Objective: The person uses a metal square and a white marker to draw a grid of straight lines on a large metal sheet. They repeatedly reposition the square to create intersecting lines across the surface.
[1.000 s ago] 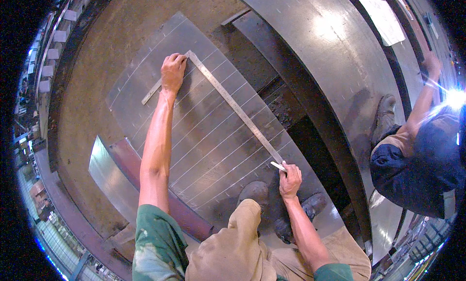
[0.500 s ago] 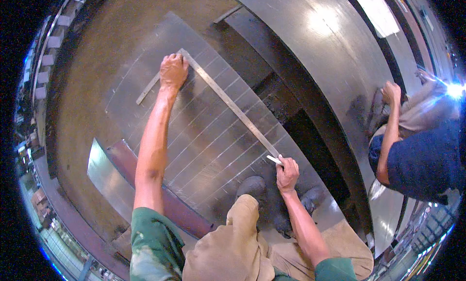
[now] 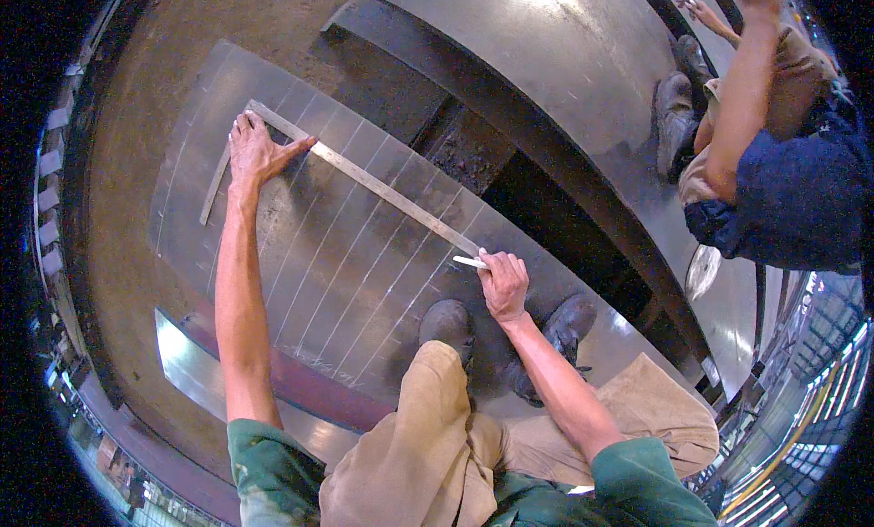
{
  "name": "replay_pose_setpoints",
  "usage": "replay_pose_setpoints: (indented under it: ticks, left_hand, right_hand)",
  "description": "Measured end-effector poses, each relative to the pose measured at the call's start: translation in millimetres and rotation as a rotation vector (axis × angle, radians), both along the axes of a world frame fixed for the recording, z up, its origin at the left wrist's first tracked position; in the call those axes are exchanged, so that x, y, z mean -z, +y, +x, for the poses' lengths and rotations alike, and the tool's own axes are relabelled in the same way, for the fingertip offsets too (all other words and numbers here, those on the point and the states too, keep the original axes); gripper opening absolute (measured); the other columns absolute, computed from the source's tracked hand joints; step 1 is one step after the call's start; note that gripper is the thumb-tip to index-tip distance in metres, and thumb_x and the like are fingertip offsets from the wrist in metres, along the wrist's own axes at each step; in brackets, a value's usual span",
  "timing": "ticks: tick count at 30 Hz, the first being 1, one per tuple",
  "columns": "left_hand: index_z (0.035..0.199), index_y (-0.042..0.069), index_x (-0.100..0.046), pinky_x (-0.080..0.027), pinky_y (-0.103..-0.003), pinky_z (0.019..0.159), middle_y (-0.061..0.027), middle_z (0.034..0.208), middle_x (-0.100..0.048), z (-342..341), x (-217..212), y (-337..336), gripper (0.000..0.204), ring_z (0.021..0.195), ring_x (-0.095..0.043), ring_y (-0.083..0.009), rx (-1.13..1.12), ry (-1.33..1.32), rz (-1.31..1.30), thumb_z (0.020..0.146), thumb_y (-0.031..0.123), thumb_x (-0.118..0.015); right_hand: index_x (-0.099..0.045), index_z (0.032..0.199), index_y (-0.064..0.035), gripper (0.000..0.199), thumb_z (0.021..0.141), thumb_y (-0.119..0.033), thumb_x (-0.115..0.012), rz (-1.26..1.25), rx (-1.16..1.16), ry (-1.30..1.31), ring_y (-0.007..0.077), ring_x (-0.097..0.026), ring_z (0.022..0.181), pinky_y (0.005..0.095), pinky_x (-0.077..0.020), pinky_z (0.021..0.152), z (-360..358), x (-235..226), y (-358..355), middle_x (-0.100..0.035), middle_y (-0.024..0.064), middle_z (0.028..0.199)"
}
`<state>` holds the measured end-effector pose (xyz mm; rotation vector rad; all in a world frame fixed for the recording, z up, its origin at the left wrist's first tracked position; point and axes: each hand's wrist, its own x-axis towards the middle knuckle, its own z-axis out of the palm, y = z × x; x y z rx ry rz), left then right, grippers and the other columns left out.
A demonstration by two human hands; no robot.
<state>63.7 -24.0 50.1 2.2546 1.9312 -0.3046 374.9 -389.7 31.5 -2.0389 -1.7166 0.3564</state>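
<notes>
Fingers of the left hand lie spread at the corner of the L-shaped square on the lined plate, its long arm slanting rightward and bodyward to the right hand, pinching a white stick.

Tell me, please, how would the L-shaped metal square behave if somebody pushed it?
The L-shaped metal square would probably stay stiff, since its long side looks nearly straight. It would likely slide rather than roll, as it appears to lie flat on the metal plate. It may be fairly light, its sides being narrow strips.
</notes>
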Motion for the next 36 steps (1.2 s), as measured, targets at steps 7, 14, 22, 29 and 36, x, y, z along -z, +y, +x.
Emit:
replay_pose_setpoints:
  ticks: [7, 14, 22, 29, 36]
  left_hand:
    - [0.146, -0.021, -0.022, -0.025, -0.049, 0.120, -0.0349, 0.148, -0.033, 2.7, -4.1, -1.7, 0.149, 0.142, -0.030, -0.0460, 0.010, 0.010, -0.070, 0.053, 0.082, -0.077]
    - [0.147, -0.022, -0.017, -0.017, -0.053, 0.122, -0.0383, 0.156, -0.019, 0.2, -1.6, 3.8, 0.152, 0.149, -0.015, -0.0473, -0.044, 0.015, -0.168, 0.052, 0.079, -0.079]
    - [0.150, -0.018, -0.011, -0.013, -0.059, 0.120, -0.0356, 0.159, -0.013, -0.6, 5.0, 6.6, 0.158, 0.150, -0.011, -0.0467, -0.090, 0.030, -0.206, 0.048, 0.081, -0.080]
    - [0.151, -0.017, -0.007, -0.012, -0.060, 0.120, -0.0353, 0.160, -0.009, 0.1, -2.4, 4.5, 0.160, 0.151, -0.007, -0.0466, -0.144, -0.058, -0.238, 0.046, 0.077, -0.084]
    - [0.152, -0.015, -0.005, -0.010, -0.060, 0.121, -0.0352, 0.160, -0.007, -1.0, -3.5, 2.9, 0.160, 0.151, -0.005, -0.0456, -0.156, -0.083, -0.268, 0.047, 0.076, -0.085]
  right_hand:
    - [-0.066, 0.107, -0.0112, 0.028, 0.081, -0.015, -0.074, -0.010, 0.008, 0.004, 0.0245, -0.057, 0.073, 0.0400, -0.0399, 0.062, -0.8, -1.0, 0.4, -0.060, 0.0043, 0.082]
    - [-0.068, 0.100, -0.0074, 0.022, 0.080, -0.007, -0.075, -0.011, 0.002, 0.031, 0.0255, -0.058, 0.072, 0.0379, -0.0410, 0.063, -3.3, -13.7, 8.4, -0.060, 0.0069, 0.079]
    - [-0.067, 0.100, -0.0071, 0.022, 0.079, -0.006, -0.075, -0.053, 0.010, 0.051, 0.0291, -0.058, 0.073, 0.0392, -0.0443, 0.065, -3.6, -14.6, 9.3, -0.059, 0.0099, 0.079]
    - [-0.062, 0.117, -0.0007, 0.024, 0.096, -0.013, -0.061, -0.054, 0.271, 0.274, 0.0339, -0.063, 0.093, 0.0426, -0.0494, 0.085, -9.3, -35.8, 33.6, -0.064, 0.0162, 0.100]
    - [-0.058, 0.121, -0.0014, 0.023, 0.102, -0.012, -0.052, -0.252, 0.166, 0.459, 0.0297, -0.067, 0.084, 0.0402, -0.0512, 0.078, -26.2, -69.2, 164.3, -0.067, 0.0187, 0.093]
